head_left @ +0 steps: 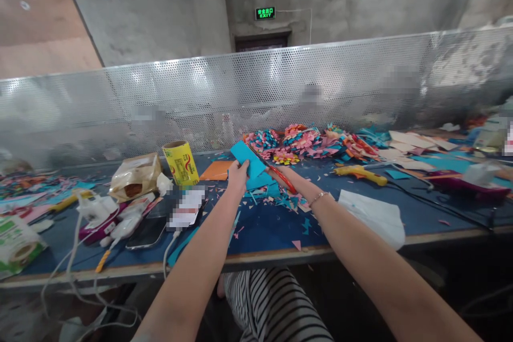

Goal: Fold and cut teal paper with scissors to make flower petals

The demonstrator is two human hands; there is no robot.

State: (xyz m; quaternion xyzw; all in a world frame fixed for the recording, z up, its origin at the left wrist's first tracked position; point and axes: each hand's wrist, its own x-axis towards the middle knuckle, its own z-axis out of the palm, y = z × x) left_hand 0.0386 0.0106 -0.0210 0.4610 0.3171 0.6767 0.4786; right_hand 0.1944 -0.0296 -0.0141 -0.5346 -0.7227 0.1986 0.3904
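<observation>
Between the fingers of my left hand is a piece of blue paper, held up above the table. My right hand grips a pair of scissors with red handles; the blades lie along the right edge of the blue paper. Whether the blades are apart I cannot tell. Under my hands are more blue paper and many small offcuts. An orange paper sheet lies just left of my left hand. Behind my hands is a heap of pink, blue and red paper flowers.
A yellow tape roll, a paper bag and a phone with white cables stand or lie on the left. A yellow glue gun and a white sheet lie right. A perforated metal screen runs behind the table.
</observation>
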